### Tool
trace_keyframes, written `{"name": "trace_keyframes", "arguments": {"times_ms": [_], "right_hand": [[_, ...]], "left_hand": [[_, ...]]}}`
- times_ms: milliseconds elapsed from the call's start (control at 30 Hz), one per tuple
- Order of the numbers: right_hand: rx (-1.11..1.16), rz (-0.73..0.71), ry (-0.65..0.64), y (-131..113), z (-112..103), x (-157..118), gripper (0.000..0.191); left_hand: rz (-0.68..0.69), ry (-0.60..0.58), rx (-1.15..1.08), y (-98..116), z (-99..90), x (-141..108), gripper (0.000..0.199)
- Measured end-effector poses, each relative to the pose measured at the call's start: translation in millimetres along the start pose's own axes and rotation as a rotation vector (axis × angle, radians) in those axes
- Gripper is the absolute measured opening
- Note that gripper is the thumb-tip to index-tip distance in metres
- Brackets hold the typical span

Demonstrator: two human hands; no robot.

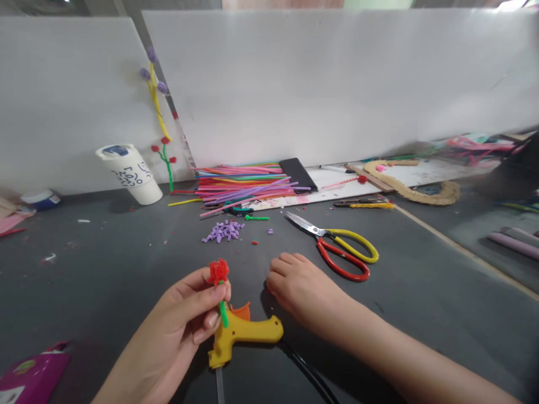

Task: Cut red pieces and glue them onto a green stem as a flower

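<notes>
My left hand (189, 308) pinches a small red flower (218, 271) by its short green stem, with the bloom upright above the fingertips. Behind and below it lies a yellow glue gun (248, 331) with an orange trigger, its black cable running toward the front edge. My right hand (298, 286) rests on the dark table with its fingers curled in; whether they hold anything is hidden. Beyond that hand are scissors (322, 233) with one red and one yellow handle, blades open. A pile of small purple pieces (224, 230) lies ahead of the left hand.
Colourful fuzzy sticks (244, 184) and a black phone (298, 174) lie at the back, near a white cup (129, 174). A yellow cutter (364, 205) is behind the scissors. A purple package (36, 373) sits front left. White boards stand behind.
</notes>
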State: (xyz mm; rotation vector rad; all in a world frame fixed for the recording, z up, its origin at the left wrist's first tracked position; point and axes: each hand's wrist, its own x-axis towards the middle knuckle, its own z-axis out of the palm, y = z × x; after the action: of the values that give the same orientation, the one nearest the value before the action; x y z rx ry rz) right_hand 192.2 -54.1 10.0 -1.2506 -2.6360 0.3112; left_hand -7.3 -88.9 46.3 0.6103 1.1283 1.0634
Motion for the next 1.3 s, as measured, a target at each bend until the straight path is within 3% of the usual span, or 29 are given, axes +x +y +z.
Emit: {"name": "trace_keyframes", "arguments": {"times_ms": [333,533,633,800,1300], "right_hand": [[0.479,0.276,0.138,1.0,-7.4,-1.1,0.015],[0.755,0.295,0.148,-6.3,-15.8,-2.4,0.011],[0.926,0.221,0.265,-18.5,-22.9,-7.6,0.009],[0.72,-0.036,0.523,-32.2,-27.2,-16.5,0.013],[0.566,-0.08,0.627,-33.7,-17.3,-15.4,0.011]], "left_hand": [[-0.054,-0.053,0.006,-3.7,1.1,2.9,0.011],[-0.102,-0.075,-0.029,-6.4,2.6,0.7,0.011],[-0.147,-0.111,-0.034,-10.2,5.7,-0.6,0.009],[-0.23,-0.154,-0.102,-16.7,11.3,-1.0,0.014],[-0.27,-0.2,-0.084,-20.1,13.2,-1.8,0.014]]}}
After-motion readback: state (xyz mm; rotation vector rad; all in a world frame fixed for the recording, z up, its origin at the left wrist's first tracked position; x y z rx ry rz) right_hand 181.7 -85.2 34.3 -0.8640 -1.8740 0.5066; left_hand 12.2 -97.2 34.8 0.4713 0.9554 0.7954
